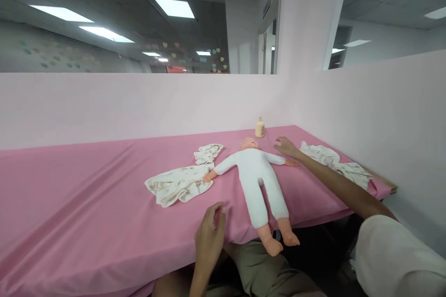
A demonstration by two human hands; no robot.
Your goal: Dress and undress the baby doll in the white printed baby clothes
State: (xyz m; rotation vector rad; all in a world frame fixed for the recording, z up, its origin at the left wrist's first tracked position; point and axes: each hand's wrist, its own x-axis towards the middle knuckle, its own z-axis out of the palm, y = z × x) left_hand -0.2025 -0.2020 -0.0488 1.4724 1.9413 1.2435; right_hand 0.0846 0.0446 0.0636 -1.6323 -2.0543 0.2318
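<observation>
A baby doll point(256, 178) in a white suit lies on its back on the pink-covered table point(87, 204), its bare feet hanging over the near edge. My right hand point(286, 147) reaches out beside the doll's head and outstretched arm, fingers spread and holding nothing. My left hand point(210, 234) rests at the table's near edge, left of the doll's legs, with its fingers loosely curled against the pink cloth. A patterned white cloth point(183, 181) lies crumpled by the doll's other arm.
A small cream bottle point(259, 128) stands at the back by the pink wall. Another crumpled white cloth point(336, 162) lies at the table's right end. Pink partition walls close the back and right sides. My knees show below the table edge.
</observation>
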